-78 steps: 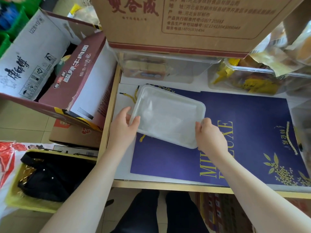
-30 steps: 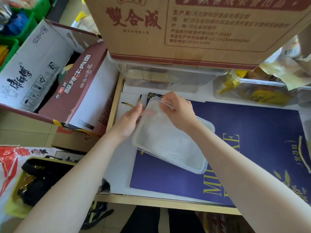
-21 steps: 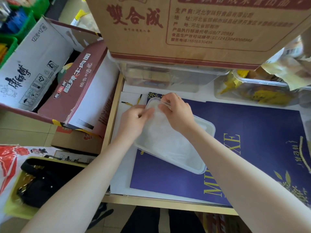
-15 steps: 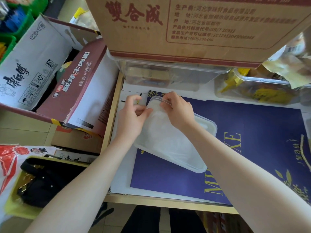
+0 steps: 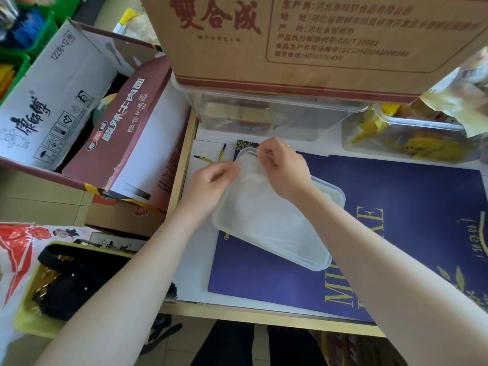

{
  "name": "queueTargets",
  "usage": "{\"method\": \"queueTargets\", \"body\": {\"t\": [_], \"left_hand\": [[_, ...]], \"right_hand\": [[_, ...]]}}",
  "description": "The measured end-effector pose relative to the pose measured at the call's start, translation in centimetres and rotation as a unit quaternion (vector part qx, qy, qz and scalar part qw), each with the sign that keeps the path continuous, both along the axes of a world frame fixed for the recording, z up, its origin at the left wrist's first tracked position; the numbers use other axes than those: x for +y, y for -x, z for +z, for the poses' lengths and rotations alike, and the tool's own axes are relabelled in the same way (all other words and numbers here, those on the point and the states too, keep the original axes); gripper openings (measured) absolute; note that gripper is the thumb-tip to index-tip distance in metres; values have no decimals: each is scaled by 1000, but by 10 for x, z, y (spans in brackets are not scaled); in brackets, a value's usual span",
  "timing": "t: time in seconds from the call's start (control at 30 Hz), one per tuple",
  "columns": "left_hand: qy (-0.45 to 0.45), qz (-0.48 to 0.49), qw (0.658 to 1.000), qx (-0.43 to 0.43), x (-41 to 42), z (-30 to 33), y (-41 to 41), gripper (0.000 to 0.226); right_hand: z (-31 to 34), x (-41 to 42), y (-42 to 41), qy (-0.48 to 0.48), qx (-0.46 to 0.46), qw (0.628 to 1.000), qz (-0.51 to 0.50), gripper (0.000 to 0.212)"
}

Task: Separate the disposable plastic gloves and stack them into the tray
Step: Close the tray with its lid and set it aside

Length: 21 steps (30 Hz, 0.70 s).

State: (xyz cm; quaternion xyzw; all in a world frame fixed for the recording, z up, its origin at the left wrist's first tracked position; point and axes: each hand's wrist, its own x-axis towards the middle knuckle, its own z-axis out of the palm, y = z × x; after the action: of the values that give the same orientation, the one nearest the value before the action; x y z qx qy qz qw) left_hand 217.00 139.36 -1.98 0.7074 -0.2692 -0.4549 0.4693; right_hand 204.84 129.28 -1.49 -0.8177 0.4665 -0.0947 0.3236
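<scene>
we pinch the gloves (image 5: 260, 207) with both our left hand (image 5: 211, 186) and right hand (image 5: 284, 167) over the tray (image 5: 320, 261), cardboard box (image 5: 303, 40) looming just behind it.

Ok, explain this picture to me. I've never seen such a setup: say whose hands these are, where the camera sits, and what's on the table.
No machine here: a person wears a camera on the head, looking down at their own arms. The left hand and right hand both pinch thin clear gloves at the far corner of a white plastic tray. The tray lies on a blue paper bag, flat on the table. A cardboard box sits behind.
</scene>
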Motion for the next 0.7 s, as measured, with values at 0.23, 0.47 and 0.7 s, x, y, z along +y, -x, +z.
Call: {"method": "queueTargets", "body": {"t": [0.23,0.47,0.7], "left_hand": [[-39,-9,992,-119,-3,-1,3,17],[-33,61,980,-189,-6,-2,10,21],[-25,84,991,-105,-7,-11,3,11]], "right_hand": [[-1,-3,-4,-22,20,1000,1,19],[-5,-4,-10,-12,42,999,-8,22],[-14,-3,-13,11,60,998,-22,19]]}}
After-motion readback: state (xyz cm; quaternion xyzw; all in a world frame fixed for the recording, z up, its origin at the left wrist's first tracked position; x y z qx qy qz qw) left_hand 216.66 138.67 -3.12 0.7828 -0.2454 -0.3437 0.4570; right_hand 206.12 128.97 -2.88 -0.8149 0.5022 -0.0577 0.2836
